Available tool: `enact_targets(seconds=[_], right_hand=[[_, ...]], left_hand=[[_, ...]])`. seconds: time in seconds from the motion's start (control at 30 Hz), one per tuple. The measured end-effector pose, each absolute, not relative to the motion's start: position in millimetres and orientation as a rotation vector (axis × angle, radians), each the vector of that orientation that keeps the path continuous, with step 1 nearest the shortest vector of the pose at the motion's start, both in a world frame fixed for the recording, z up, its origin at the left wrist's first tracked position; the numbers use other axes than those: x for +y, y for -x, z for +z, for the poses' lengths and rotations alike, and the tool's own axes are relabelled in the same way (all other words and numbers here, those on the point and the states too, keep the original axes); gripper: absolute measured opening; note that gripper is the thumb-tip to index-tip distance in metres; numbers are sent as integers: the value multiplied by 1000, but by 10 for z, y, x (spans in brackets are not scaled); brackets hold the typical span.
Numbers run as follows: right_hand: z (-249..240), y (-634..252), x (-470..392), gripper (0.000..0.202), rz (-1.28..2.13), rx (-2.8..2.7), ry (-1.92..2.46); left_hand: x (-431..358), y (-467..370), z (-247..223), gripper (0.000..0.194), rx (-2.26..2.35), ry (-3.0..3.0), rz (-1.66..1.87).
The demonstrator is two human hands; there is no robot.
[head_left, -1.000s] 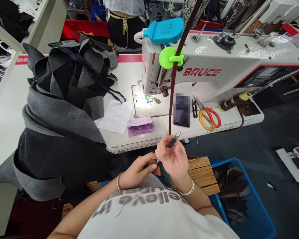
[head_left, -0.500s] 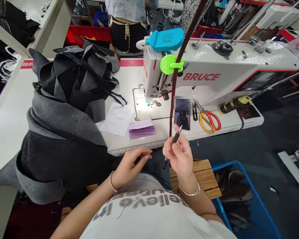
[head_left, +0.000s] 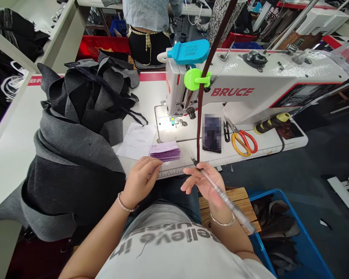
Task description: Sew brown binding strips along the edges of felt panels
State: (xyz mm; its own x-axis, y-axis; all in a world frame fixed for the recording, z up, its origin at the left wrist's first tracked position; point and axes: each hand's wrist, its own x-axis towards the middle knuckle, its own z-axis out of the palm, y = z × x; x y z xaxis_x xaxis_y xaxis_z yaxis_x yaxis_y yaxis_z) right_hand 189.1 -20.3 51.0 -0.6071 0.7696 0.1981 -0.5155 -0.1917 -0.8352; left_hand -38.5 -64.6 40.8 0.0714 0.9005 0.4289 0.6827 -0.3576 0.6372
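My right hand (head_left: 209, 186) is in front of the table edge with a pen (head_left: 221, 195) across its palm. The pen's dark tip points up and left; its clear barrel is blurred and slants back over my wrist. My left hand (head_left: 142, 178) is closed, with thumb and fingertips together at the table edge, right by the near side of a stack of purple paper slips (head_left: 165, 151). Whether the fingertips pinch anything is hidden. A handwritten white sheet (head_left: 136, 139) lies left of the slips, partly under them.
A white sewing machine (head_left: 232, 91) stands behind. Right of the slips lie a phone (head_left: 211, 133), thread snips (head_left: 227, 131) and scissors (head_left: 244, 141). Grey-black fabric pieces (head_left: 75, 147) are heaped at left. A blue bin (head_left: 302, 240) holds dark pieces. Beyond, a person (head_left: 147, 23) stands.
My left hand has moved forward to the purple slips, its fingers now together. In my right hand the pen has swung from upright to slanting back over the wrist.
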Motion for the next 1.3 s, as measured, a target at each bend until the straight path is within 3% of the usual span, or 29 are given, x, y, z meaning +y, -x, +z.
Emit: enact_targets(seconds=[0.17,0.5,0.97,1.13,1.3], right_hand=[[525,-1868,-193,33,1776,-1269,502],[431,-1703,-94,13,1165,-1656,756],[128,-1372,222,7,738,-2180,733],[90,-1385,308,7,781,-2183,801],[76,-1408,388,20,874,-2160,840]], left_hand=[[-567,408,377,21,1637,-2159,1143],[-435,434,390,19,1695,-2155,1129],[-264,433,270,30,1652,-2077,1002],[-238,462,308,39,1655,-2045,971],[-208,524,337,47,1616,-2006,912]])
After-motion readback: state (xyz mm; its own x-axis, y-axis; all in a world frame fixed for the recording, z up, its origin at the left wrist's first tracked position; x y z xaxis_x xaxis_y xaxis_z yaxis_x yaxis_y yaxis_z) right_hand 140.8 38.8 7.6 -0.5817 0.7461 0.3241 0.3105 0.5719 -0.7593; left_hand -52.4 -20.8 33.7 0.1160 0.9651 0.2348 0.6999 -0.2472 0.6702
